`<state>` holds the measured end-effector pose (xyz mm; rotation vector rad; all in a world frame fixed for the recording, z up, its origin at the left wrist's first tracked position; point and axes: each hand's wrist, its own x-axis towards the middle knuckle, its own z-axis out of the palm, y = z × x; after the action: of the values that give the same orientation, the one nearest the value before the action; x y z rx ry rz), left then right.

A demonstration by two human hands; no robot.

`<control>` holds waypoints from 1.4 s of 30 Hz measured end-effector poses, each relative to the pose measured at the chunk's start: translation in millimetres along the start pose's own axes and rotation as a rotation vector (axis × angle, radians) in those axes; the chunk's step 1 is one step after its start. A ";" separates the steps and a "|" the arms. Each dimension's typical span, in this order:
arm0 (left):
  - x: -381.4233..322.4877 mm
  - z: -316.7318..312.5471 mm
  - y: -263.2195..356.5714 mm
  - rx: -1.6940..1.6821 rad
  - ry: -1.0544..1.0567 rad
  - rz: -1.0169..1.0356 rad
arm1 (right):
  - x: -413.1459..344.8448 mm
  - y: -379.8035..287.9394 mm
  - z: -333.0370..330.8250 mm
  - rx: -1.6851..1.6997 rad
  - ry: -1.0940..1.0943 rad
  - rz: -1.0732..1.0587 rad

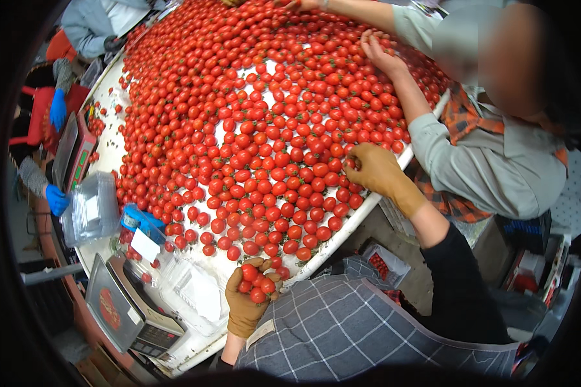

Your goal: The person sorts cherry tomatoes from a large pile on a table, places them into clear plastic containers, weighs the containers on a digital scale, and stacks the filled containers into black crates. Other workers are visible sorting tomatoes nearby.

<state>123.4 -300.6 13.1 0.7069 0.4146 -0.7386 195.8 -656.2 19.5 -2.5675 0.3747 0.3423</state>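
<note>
My left hand (247, 302), in a tan glove, is cupped palm up near the table's front edge and holds several red cherry tomatoes (257, 281). My right hand (380, 171), gloved alike, reaches down at the table's right edge. Its fingers are curled around a cherry tomato (351, 163), mostly hidden by the glove. Between and beyond my hands a broad spread of loose cherry tomatoes (271, 213), many with green calyxes, covers the white table (111, 157). They lie in a thin layer near me and pile thicker towards the far side.
Left of my left hand are a clear plastic clamshell (189, 285), a digital scale (130, 309), a blue tape dispenser (143, 222) and stacked clear containers (91, 208). A co-worker's hand (382, 53) reaches over the tomatoes at right. Another person's blue-gloved hand (56, 200) touches the containers.
</note>
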 end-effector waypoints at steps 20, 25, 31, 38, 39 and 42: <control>21.6 12.1 -4.4 0.347 0.008 0.017 | -27.8 -11.7 56.8 -0.195 -0.070 -0.432; 32.1 12.6 -1.1 0.098 -0.194 -0.174 | -50.2 -45.7 40.3 0.399 -0.024 -0.617; 37.9 4.3 -8.7 0.052 -0.153 -0.201 | -55.3 -81.4 82.9 0.035 0.119 -0.945; 37.1 -4.8 -7.4 -0.226 -0.335 -0.169 | 31.5 -45.9 41.9 0.063 0.479 -0.612; 38.5 -2.2 -6.8 -0.236 -0.320 -0.186 | 48.1 -29.2 46.4 0.026 0.522 -0.483; 40.1 -6.1 -8.7 -0.245 -0.246 -0.189 | 64.2 -32.1 65.8 -0.268 0.345 -0.335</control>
<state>143.6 -319.5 -17.8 0.3441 0.3421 -0.9235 255.0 -607.6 -40.7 -2.8920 0.0113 -0.1876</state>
